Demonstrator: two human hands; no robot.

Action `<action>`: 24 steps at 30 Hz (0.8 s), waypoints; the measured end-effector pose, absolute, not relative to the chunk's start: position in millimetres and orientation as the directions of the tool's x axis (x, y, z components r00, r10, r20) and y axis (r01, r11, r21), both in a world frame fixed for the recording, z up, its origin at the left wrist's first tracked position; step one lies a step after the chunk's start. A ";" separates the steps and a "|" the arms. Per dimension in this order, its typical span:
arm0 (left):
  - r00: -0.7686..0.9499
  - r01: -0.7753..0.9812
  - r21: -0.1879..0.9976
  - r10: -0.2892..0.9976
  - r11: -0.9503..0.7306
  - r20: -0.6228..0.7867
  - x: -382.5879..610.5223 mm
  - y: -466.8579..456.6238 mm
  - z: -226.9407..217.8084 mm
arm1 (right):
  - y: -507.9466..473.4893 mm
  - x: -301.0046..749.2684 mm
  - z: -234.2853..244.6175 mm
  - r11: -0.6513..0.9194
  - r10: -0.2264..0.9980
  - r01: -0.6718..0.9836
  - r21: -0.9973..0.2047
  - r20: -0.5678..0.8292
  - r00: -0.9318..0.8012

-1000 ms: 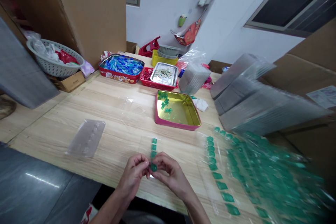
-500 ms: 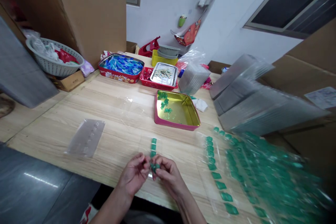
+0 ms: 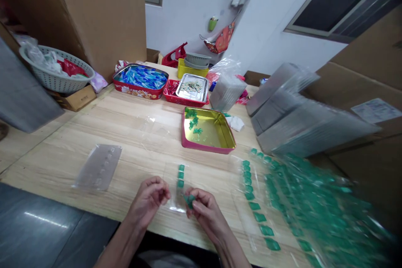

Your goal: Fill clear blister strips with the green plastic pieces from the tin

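Observation:
At the near edge of the wooden table [image 3: 94,134], my right hand [image 3: 204,211] pinches a small green piece [image 3: 189,199] over a clear blister tray [image 3: 176,186]. That tray has three green pieces in its column of pockets. My left hand [image 3: 148,201] is curled just left of the tray, fingers bent together; whether anything is in them I cannot make out. The two hands are a little apart.
A pink tin with a gold inside [image 3: 207,134] holds a few green pieces beyond the tray. An empty clear tray [image 3: 98,167] lies left. Filled trays of green pieces [image 3: 298,209] spread right, below stacked clear trays [image 3: 301,117]. Farther back: a blue-filled tin [image 3: 140,79], a steel tray [image 3: 192,86], a white basket [image 3: 53,71].
My hands have drawn apart: the left moved left off the green piece, the right keeps the piece and sits lower right. The view shifted slightly.

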State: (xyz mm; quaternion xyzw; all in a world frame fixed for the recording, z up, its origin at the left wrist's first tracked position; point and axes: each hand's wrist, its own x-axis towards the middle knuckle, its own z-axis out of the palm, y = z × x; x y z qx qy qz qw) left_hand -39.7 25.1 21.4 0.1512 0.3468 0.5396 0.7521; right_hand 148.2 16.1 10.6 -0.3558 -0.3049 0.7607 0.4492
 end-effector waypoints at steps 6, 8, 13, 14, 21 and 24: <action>0.254 -0.616 0.619 0.866 0.488 -0.430 -11.7 13.8 10.2 | 13.4 135.7 8.5 -0.438 0.889 -0.491 -0.753 -0.281 -0.363; 0.265 -0.600 0.620 0.857 0.505 -0.442 -10.0 12.7 10.0 | 13.3 134.7 6.0 -0.444 0.885 -0.476 -0.759 -0.287 -0.367; 0.270 -0.516 0.683 0.854 0.518 -0.444 -9.2 10.9 14.9 | 12.7 134.1 1.0 -0.441 0.886 -0.475 -0.761 -0.284 -0.367; 0.270 -0.489 0.702 0.855 0.517 -0.442 -8.1 10.5 14.8 | 12.4 134.0 0.4 -0.439 0.887 -0.484 -0.757 -0.281 -0.365; -0.009 -0.505 0.766 0.885 0.398 -0.466 0.7 6.4 7.3 | 11.2 135.3 -3.6 -0.439 0.898 -0.545 -0.714 -0.338 -0.280; -0.156 -0.415 0.852 0.898 0.319 -0.412 2.0 1.9 7.9 | 11.0 135.3 -5.2 -0.396 0.917 -0.538 -0.744 -0.349 -0.192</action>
